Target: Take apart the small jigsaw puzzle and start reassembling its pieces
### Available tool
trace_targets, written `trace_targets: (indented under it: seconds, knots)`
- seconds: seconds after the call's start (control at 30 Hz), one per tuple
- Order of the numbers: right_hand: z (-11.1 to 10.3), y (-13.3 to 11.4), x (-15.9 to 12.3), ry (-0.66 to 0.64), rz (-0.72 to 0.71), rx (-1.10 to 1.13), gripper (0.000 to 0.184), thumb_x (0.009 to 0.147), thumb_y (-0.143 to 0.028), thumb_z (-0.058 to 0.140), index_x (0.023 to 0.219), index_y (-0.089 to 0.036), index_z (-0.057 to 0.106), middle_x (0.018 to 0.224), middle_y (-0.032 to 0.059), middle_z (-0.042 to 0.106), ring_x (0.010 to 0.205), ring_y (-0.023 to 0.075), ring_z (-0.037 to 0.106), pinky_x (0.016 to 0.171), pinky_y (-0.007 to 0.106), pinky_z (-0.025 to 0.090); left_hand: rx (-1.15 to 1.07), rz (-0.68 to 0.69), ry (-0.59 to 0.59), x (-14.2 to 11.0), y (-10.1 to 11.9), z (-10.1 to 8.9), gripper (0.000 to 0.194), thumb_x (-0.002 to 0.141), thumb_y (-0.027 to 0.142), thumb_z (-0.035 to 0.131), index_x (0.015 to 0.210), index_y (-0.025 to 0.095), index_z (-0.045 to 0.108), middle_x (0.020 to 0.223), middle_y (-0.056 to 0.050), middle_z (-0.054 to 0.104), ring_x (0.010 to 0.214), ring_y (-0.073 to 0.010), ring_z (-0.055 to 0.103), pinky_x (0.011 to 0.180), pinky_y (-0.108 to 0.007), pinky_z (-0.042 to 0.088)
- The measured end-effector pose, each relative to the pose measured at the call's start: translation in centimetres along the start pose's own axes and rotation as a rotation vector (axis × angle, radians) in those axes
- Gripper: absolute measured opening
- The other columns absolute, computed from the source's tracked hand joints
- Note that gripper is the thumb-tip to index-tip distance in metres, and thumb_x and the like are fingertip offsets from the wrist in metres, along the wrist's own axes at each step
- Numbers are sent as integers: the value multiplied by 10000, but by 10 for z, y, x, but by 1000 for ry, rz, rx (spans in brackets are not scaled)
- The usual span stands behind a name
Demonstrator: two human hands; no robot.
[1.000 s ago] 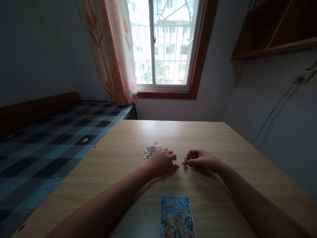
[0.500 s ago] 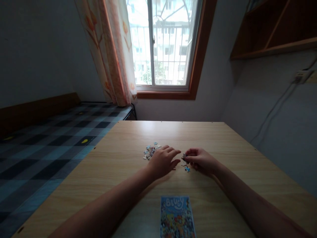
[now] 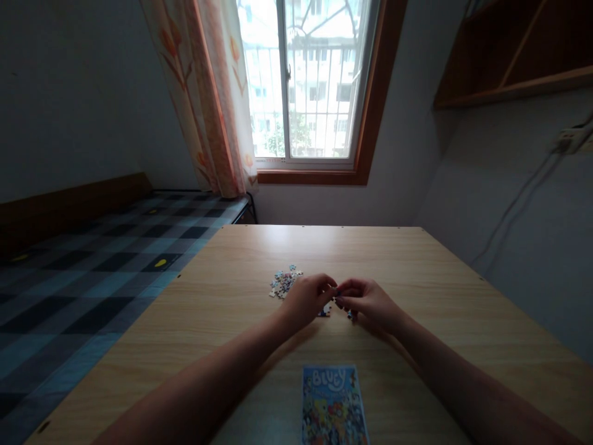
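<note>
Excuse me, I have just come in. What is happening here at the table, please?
A person is handling jigsaw pieces with both hands. The right hand pinches a small jigsaw piece, and the left hand has its fingertips beside it; whether they grip it too is unclear. Loose pieces lie heaped on the table beyond the left hand. The colourful "Bluey" picture lies nearer the person.
</note>
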State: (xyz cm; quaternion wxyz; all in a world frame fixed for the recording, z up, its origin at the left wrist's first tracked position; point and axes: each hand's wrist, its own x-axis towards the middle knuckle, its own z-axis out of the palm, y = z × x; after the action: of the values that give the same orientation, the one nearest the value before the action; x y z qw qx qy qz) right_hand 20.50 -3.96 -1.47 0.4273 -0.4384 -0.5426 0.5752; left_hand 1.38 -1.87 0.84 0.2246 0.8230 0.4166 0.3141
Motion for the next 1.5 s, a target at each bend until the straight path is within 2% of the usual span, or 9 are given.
trace_targets:
  seconds: [0.13, 0.27, 0.47, 0.63, 0.77, 0.9, 1.1, 1.23, 1.5]
  knots:
    - [-2, 1, 2, 52, -43, 1, 434, 604, -422, 859, 886, -158, 662, 682, 16, 679, 553, 141, 600, 496, 274, 502, -20, -61, 56, 4, -1, -5, 131, 837, 276, 653, 909, 201, 733, 722, 14, 731, 642, -119, 642, 631, -231, 478]
    - [-8, 8, 7, 119, -84, -65, 368, 650, -419, 811, 869, -165, 659, 688, 13, 668, 550, 142, 587, 490, 275, 487, 51, -106, 25, 13, -6, -24, 168, 850, 286, 628, 945, 216, 748, 749, 7, 743, 649, -123, 647, 651, -242, 482]
    - [-16, 13, 10, 197, -249, -440, 186, 747, -347, 698, 809, -173, 714, 762, 47, 715, 690, 175, 620, 637, 290, 473, 277, -207, -50, 27, -33, -65, 212, 817, 330, 623, 918, 218, 772, 794, -25, 751, 712, -157, 657, 640, -246, 450]
    - [-11, 8, 7, 221, -314, -648, 145, 792, -302, 646, 793, -197, 745, 710, 23, 708, 646, 159, 586, 633, 276, 430, 343, -311, -146, 28, -54, -81, 258, 799, 385, 629, 937, 220, 771, 831, -36, 757, 721, -164, 664, 625, -237, 432]
    - [-9, 10, 7, 248, -329, -618, 147, 799, -314, 657, 793, -198, 748, 730, 28, 719, 653, 162, 588, 627, 277, 423, 492, -306, -18, 29, -48, -89, 253, 856, 367, 582, 976, 232, 759, 878, -43, 749, 772, -176, 657, 659, -253, 437]
    - [-7, 16, 11, 277, -318, -406, 189, 787, -362, 698, 810, -177, 726, 762, 56, 732, 683, 178, 617, 636, 290, 445, 504, -103, 26, 24, -24, -76, 221, 899, 350, 564, 968, 246, 746, 929, -30, 715, 766, -160, 635, 691, -275, 463]
    - [-5, 23, 17, 204, -282, -97, 316, 700, -429, 812, 838, -172, 693, 771, 66, 732, 732, 206, 671, 689, 321, 503, 548, 289, -58, 1, 5, -17, 296, 883, 438, 633, 1092, 232, 672, 1025, -56, 670, 933, -211, 617, 773, -334, 518]
    - [-4, 25, 17, 120, -218, 92, 362, 656, -414, 851, 877, -178, 688, 752, 53, 743, 719, 210, 692, 657, 310, 513, 608, 361, -3, -8, 6, 2, 211, 913, 384, 607, 1015, 204, 651, 1001, -58, 664, 933, -209, 599, 745, -318, 522]
    - [-4, 26, 18, 54, -171, 147, 379, 655, -383, 857, 926, -182, 685, 749, 45, 741, 701, 209, 693, 664, 328, 517, 657, 471, 78, -5, -9, 5, 197, 954, 357, 538, 946, 202, 660, 938, -56, 655, 838, -184, 580, 674, -284, 479]
